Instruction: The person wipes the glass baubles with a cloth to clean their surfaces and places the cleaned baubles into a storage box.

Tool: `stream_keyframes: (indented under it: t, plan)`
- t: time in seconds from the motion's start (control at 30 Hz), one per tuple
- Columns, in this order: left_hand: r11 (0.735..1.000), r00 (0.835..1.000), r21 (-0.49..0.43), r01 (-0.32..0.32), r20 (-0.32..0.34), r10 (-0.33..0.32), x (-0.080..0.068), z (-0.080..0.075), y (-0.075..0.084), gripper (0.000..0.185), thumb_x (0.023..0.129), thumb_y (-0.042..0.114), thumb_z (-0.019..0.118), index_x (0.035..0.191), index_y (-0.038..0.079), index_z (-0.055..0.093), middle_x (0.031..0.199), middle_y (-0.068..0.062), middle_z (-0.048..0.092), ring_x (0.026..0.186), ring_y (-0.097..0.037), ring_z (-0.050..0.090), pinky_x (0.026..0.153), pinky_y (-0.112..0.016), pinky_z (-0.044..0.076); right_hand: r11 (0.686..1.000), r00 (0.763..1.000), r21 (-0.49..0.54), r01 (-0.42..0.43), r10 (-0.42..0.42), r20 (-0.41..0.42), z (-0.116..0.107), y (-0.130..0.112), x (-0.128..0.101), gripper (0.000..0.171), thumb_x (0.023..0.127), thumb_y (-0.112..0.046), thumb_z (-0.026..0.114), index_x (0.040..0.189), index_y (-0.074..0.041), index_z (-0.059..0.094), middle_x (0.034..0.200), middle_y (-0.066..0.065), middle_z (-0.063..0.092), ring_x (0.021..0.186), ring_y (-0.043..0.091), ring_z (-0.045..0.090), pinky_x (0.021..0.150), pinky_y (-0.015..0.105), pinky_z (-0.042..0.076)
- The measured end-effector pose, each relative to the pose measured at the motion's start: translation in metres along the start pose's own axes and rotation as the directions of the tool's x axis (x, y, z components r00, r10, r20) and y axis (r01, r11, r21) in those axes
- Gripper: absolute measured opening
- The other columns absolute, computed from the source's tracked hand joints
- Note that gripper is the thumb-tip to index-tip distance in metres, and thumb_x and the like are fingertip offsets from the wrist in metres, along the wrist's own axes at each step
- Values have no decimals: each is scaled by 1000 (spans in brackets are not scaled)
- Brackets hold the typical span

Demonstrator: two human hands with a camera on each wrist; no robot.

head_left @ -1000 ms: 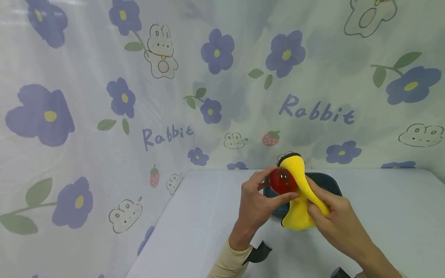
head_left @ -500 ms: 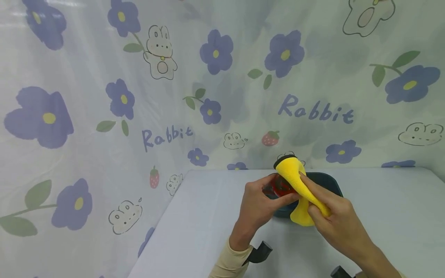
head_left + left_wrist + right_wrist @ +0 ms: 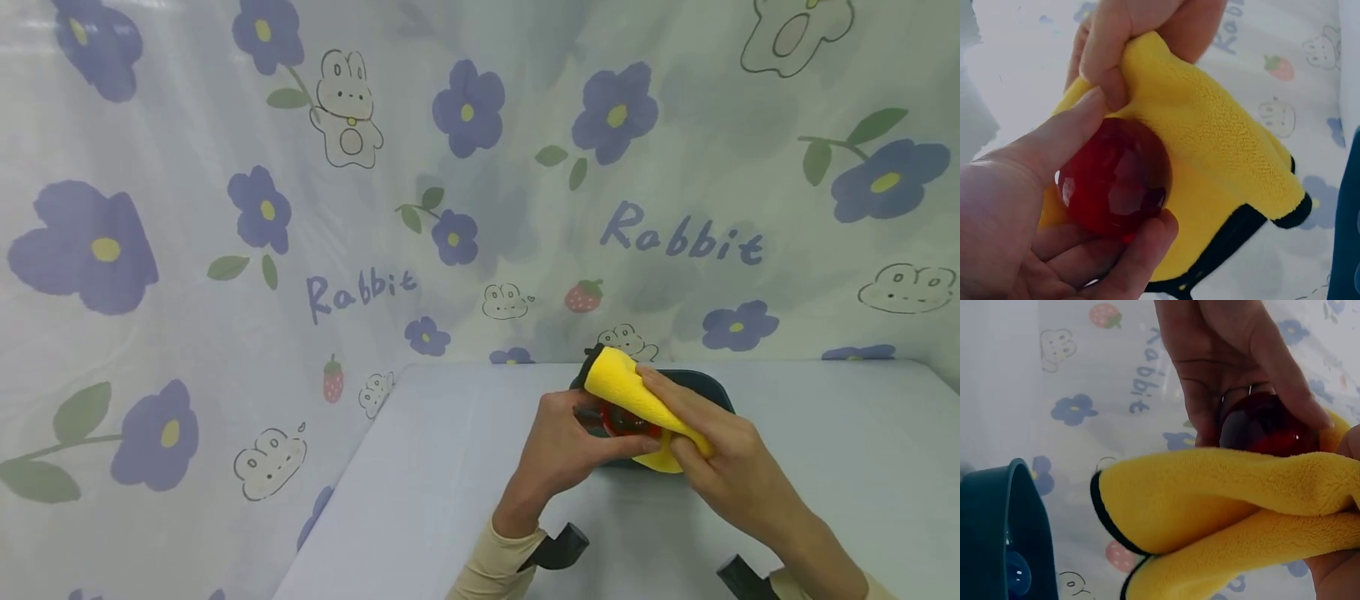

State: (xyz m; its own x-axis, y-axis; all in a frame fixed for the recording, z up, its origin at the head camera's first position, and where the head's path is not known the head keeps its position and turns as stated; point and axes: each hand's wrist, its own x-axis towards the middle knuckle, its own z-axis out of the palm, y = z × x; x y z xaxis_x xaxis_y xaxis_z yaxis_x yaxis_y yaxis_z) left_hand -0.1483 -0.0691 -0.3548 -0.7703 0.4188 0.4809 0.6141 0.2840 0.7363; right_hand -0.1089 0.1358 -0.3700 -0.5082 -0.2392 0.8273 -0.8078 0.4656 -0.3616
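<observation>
My left hand [image 3: 573,442] [image 3: 1035,231] grips a glossy red ball [image 3: 1113,176] [image 3: 1266,425] [image 3: 622,421] between thumb and curled fingers, above the table. My right hand [image 3: 708,454] holds a yellow cloth with a black edge [image 3: 626,392] [image 3: 1222,156] [image 3: 1222,500] and presses it over the ball. The cloth covers most of the ball in the head view. Both hands hover over a dark teal bowl [image 3: 712,390] [image 3: 997,531].
A pale table [image 3: 450,483] stands against a backdrop printed with blue flowers and rabbits [image 3: 300,208]. In the right wrist view a small blue ball [image 3: 1016,575] lies inside the bowl. Dark wrist mounts [image 3: 558,546] show at the bottom of the head view.
Both hands have dropped lower toward the bowl. The cloth has folded further over the red ball, which now shows far less in the head view.
</observation>
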Motion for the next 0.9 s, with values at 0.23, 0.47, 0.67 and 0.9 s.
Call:
stream_keyframes:
  t: [0.23, 0.47, 0.67, 0.9]
  plan:
    - [1000, 1000, -10, -17, 23, 17, -1, 1, 2, 47, 80, 28, 91, 122, 17, 75, 112, 6, 79, 98, 3, 71, 84, -19, 61, 992, 992, 31, -125, 124, 39, -2, 5, 1, 77, 81, 21, 58, 151, -13, 54, 139, 15, 66, 83, 4, 55, 58, 12, 47]
    - [997, 998, -56, -52, 21, 53, -1, 1, 4, 55, 81, 20, 90, 132, 18, 71, 122, 1, 77, 104, 0, 72, 87, -22, 62, 973, 979, 118, -200, 196, 50, -1, 8, -1, 67, 85, 19, 57, 148, -2, 55, 119, 20, 71, 63, 4, 51, 56, 18, 51]
    - [994, 997, -78, -72, 0, 73, -1, 2, 5, 58, 80, 18, 90, 135, 19, 69, 125, 0, 76, 107, -1, 72, 87, -24, 62, 955, 966, 152, -257, 250, 62, -1, 8, -2, 61, 89, 16, 57, 148, 2, 53, 105, 16, 71, 57, 6, 52, 51, 21, 52]
    - [987, 993, -106, -117, -35, 114, 1, 2, 3, 56, 84, 36, 86, 136, 22, 68, 125, -2, 76, 107, -4, 72, 85, -25, 63, 930, 943, 157, -331, 322, 81, 1, 8, -2, 55, 94, 10, 56, 149, 4, 50, 102, 15, 71, 56, 8, 54, 52, 22, 53]
